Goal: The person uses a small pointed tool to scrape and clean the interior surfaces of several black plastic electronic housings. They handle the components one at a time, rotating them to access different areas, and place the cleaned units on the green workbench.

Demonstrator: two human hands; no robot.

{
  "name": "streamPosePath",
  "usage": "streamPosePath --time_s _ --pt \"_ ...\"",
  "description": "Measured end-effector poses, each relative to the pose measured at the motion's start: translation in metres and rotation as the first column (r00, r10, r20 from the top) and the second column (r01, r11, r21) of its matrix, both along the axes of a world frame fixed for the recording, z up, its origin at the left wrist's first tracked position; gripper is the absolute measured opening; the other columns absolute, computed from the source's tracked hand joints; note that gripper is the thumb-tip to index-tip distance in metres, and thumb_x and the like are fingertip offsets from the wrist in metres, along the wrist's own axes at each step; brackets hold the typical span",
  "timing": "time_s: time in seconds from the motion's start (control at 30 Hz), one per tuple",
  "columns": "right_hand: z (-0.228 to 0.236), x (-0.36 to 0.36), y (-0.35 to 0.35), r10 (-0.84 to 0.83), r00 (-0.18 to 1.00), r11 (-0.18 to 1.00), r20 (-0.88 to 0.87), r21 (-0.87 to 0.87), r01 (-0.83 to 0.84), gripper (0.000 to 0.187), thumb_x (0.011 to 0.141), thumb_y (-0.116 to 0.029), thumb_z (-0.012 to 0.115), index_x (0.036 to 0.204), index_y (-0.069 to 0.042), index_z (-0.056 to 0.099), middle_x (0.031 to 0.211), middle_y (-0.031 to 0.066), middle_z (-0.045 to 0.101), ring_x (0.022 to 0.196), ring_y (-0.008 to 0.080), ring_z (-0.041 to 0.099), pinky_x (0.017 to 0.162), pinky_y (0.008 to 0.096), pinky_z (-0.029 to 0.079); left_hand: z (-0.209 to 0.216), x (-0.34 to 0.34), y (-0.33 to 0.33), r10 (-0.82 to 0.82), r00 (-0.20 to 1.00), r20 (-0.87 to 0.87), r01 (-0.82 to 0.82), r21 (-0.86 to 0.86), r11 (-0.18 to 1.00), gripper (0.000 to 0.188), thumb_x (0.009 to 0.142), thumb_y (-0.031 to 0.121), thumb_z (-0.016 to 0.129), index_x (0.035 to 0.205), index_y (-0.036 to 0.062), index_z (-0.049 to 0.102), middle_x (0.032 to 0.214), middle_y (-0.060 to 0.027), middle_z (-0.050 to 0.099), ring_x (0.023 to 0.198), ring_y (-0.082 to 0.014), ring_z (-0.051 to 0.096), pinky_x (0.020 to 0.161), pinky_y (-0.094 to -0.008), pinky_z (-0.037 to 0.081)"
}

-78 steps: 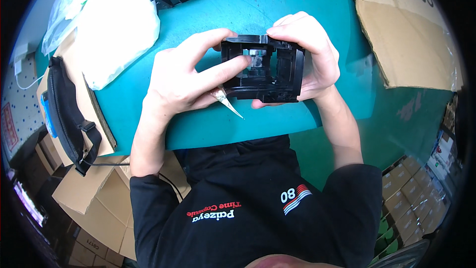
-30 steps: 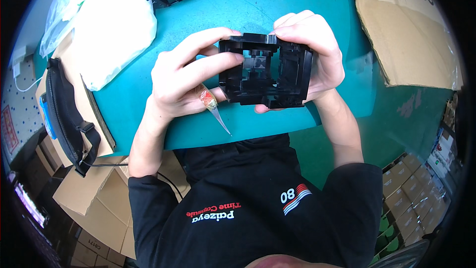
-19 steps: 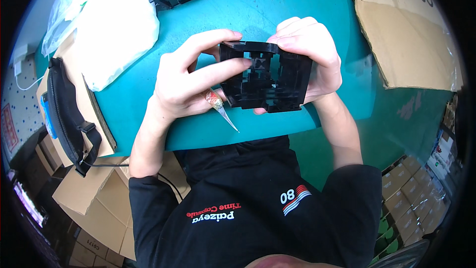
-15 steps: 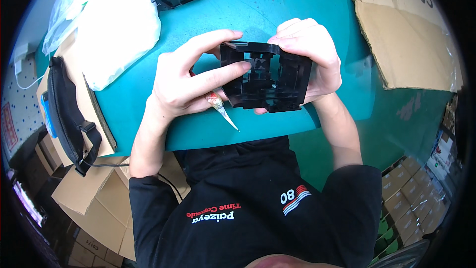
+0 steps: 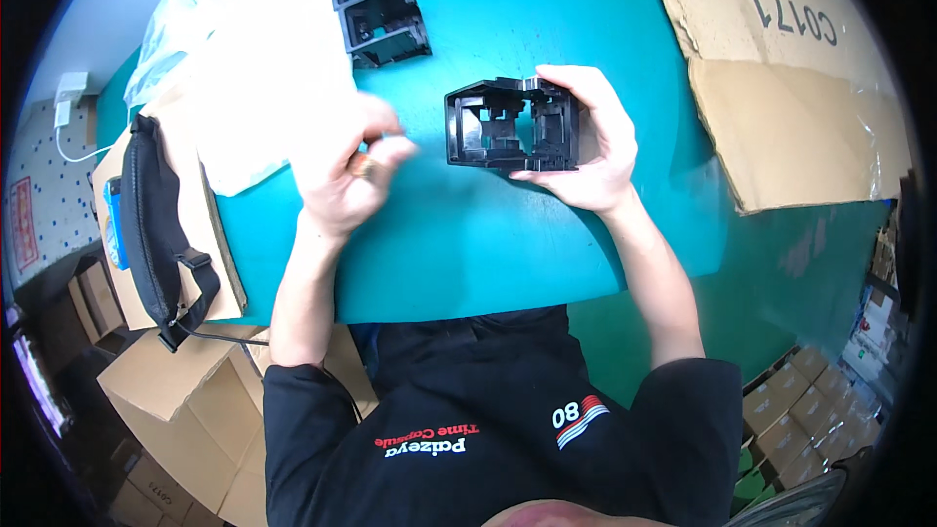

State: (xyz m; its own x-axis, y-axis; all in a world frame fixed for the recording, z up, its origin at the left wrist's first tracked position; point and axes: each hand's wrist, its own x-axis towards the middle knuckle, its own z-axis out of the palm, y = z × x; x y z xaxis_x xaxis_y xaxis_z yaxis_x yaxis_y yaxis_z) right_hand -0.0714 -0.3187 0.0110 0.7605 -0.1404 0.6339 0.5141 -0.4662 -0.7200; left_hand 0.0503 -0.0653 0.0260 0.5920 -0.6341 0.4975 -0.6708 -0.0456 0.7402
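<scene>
A black plastic housing (image 5: 478,158), an open frame with cut-outs and inner ribs, is held above the green table by my right hand (image 5: 607,144). My thumb and fingers clasp its right end from the far and near sides. Off to its left, apart from it, my left hand (image 5: 342,171) is partly smeared by motion, with its fingers curled in. A small orange and whitish piece (image 5: 362,167) shows between those fingers; it seems to be the small tool with a pale pointed tip. Most of that tool is hidden in the hand.
Several similar black housings (image 5: 386,24) stand in a row at the far left of the green table (image 5: 468,254). Beside them lies a white plastic bag (image 5: 264,68). A black belt pouch (image 5: 156,224) rests on cardboard at left. A large cardboard box (image 5: 781,107) covers the right side.
My left hand has let go of the housing and drawn back to the left. The right hand still grips the housing, now turned and lying more level. The view has shifted slightly.
</scene>
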Motion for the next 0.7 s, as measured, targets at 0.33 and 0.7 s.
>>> streamPosePath --time_s 0.33,0.7 --pt "-0.014 0.011 0.007 0.094 0.963 0.981 -0.251 0.191 -0.046 0.079 0.076 -0.009 0.089 0.145 -0.005 0.051 0.142 0.0144 0.05 0.131 0.0258 0.056 0.105 0.0392 0.053 0.009 0.001 -0.013 0.037 0.985 0.166 -0.088 0.31 0.947 0.072 0.074 0.009 0.089 0.14 0.0065 0.06 0.125 -0.0117 0.065 0.088 -0.0221 0.065 0.067 -0.031 0.053" --pt "-0.018 0.022 -0.031 -0.478 0.862 0.876 -0.168 -0.019 0.482 0.037 0.088 -0.007 0.076 0.123 -0.004 0.066 0.127 0.0114 0.059 0.111 0.0224 0.065 0.093 0.036 0.057 0.002 0.018 -0.002 0.282 0.869 0.407 -0.421 0.306 0.854 0.065 0.075 0.015 0.089 0.135 0.0136 0.064 0.128 -0.0101 0.058 0.086 -0.0273 0.064 0.077 -0.0425 0.056"
